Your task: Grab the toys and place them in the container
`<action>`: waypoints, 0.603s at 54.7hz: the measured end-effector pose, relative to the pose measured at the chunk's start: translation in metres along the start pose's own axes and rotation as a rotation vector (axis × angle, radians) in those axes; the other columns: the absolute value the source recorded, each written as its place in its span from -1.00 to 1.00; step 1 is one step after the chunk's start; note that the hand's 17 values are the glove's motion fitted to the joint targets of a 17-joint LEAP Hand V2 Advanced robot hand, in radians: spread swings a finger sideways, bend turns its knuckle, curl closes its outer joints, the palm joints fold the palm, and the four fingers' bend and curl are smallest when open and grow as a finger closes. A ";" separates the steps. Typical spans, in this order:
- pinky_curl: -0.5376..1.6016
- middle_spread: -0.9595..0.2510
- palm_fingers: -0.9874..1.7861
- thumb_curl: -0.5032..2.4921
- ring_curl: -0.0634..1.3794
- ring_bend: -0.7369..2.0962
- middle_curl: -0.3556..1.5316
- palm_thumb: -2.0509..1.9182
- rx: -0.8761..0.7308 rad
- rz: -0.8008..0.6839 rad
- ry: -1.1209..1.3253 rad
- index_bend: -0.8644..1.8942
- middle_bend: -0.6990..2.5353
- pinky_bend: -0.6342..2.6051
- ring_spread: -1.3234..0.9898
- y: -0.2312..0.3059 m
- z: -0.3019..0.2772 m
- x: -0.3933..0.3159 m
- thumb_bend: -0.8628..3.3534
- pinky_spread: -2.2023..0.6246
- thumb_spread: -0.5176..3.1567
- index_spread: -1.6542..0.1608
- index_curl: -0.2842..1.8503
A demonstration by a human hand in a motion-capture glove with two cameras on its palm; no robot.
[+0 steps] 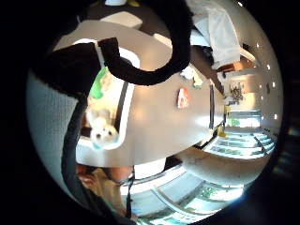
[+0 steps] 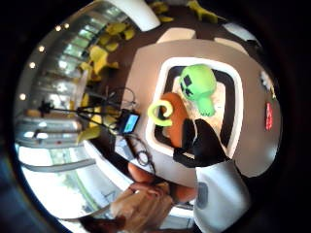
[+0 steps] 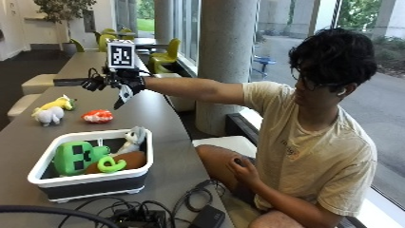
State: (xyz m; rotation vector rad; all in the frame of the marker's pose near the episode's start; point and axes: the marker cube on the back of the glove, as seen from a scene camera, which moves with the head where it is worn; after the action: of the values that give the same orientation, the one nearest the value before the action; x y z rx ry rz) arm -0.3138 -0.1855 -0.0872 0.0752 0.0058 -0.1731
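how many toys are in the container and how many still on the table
In the container: 3 (green toy, brown toy, white toy)
On the table: 2 (white-and-yellow toy, red toy)
Total: 5

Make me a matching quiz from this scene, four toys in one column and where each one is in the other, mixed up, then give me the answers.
Toys:
1. green blocky plush
2. brown toy with a green curl
3. red and white toy
4. white and yellow plush

Places:
A. on the table, farthest from the person, beyond the container
B. in the container, at the end away from the person
C. on the table, beyond the container, nearer the outstretched gloved right hand
D. in the container, beside the grey plush

Pairs: 1-B, 2-D, 3-C, 4-A
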 end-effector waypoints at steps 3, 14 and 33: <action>-0.09 0.31 -0.39 -0.08 -0.19 0.21 0.08 0.24 0.016 0.029 0.000 -0.30 -0.49 0.25 -0.10 0.003 -0.002 0.001 -0.60 0.46 -0.04 0.51 -0.24; -0.13 0.39 -0.36 -0.18 -0.22 0.19 -0.02 0.20 0.035 0.012 0.075 -0.28 -0.47 0.22 -0.08 0.014 -0.009 0.023 -0.60 0.49 0.00 0.51 -0.31; -0.16 0.43 -0.32 -0.29 -0.25 0.17 -0.11 0.19 0.048 0.032 0.020 -0.27 -0.46 0.18 -0.07 0.025 -0.012 0.036 -0.60 0.50 0.03 0.49 -0.38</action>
State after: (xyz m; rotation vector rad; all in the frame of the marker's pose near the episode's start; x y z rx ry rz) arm -0.2738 -0.1660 -0.0974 0.1249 0.0201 -0.1410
